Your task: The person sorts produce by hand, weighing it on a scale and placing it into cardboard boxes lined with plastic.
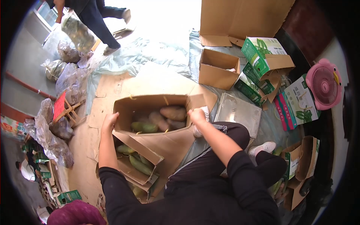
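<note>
An open cardboard box (150, 103) stands in front of me, with large oblong fruits (173, 112) in it, some green, some reddish, like big mangoes and slightly blurred. My left hand (110, 122) is closed on the box's left edge. At the opposite end, my right hand (197, 117) grips the upper right edge, near a flap. Just below, partly covered by that box, a second open box (142, 146) contains long green fruits (140, 165). Both boxes are over flattened cardboard (101, 120) on the floor.
Bags of produce (67, 80) line the left wall. Another person (95, 22) walks at the upper left, carrying a full bag. On the right are an empty box (219, 69), green-and-white cartons (264, 52), a metal-looking flat case (238, 114) and a pink fan (326, 84).
</note>
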`<state>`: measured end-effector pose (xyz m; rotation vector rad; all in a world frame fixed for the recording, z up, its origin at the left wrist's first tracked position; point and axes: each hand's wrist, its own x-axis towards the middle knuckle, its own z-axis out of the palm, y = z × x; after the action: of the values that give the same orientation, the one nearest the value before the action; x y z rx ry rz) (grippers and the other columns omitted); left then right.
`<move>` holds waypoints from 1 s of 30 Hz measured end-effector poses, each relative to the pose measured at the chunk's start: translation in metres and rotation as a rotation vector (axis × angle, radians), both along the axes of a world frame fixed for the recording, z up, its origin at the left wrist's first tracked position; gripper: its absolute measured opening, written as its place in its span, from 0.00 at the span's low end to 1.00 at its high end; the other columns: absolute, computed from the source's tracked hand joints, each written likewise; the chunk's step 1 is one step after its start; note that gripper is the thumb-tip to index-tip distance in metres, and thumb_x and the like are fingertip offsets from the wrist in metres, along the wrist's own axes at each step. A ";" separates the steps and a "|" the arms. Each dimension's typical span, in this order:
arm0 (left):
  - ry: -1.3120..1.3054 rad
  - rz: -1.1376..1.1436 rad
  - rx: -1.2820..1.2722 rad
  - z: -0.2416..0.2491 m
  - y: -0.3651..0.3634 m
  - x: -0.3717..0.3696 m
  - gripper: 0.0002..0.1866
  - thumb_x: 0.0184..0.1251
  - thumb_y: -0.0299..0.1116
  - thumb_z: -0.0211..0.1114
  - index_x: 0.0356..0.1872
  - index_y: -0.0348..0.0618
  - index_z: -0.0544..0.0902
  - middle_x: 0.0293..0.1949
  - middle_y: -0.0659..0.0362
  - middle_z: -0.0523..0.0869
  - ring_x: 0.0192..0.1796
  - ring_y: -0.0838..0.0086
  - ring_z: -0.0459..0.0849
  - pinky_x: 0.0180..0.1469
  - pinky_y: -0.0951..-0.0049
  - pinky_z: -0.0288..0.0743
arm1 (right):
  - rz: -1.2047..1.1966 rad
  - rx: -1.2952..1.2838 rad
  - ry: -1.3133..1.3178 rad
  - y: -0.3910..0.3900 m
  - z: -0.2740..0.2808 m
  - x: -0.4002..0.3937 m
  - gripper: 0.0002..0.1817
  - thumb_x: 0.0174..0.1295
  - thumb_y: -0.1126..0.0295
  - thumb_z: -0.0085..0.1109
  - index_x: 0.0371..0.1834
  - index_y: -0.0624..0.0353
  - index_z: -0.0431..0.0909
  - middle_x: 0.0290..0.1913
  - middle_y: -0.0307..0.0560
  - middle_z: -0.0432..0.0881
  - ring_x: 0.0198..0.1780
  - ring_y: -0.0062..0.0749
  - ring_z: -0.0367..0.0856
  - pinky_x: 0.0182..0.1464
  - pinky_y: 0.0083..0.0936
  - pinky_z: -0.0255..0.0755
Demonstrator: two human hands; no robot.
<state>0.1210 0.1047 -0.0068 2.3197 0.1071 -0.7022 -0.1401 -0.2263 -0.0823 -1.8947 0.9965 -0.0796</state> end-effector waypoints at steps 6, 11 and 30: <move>-0.162 -0.286 0.538 -0.097 0.062 0.033 0.17 0.57 0.43 0.58 0.36 0.40 0.83 0.37 0.42 0.83 0.44 0.52 0.82 0.46 0.61 0.75 | 0.157 0.165 0.236 0.061 -0.091 -0.014 0.18 0.60 0.59 0.55 0.43 0.64 0.79 0.44 0.54 0.81 0.46 0.44 0.80 0.48 0.33 0.74; -0.358 -0.167 0.599 -0.096 0.040 -0.001 0.20 0.57 0.44 0.61 0.45 0.40 0.81 0.45 0.42 0.81 0.49 0.51 0.79 0.52 0.58 0.72 | 0.222 0.370 0.389 0.053 0.010 -0.021 0.23 0.60 0.54 0.54 0.45 0.65 0.78 0.46 0.57 0.80 0.49 0.48 0.79 0.47 0.38 0.74; -0.547 -1.176 0.336 -0.070 -0.030 -0.190 0.14 0.56 0.29 0.54 0.39 0.56 0.85 0.32 0.54 0.81 0.39 0.57 0.81 0.39 0.59 0.75 | 0.543 -0.130 0.339 0.030 0.000 -0.049 0.16 0.57 0.57 0.54 0.39 0.55 0.83 0.43 0.54 0.82 0.48 0.47 0.79 0.51 0.38 0.72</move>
<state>-0.0686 0.0751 -0.0772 2.6673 -1.5806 -0.5341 -0.1892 -0.1962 -0.0819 -2.2851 0.6684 0.5197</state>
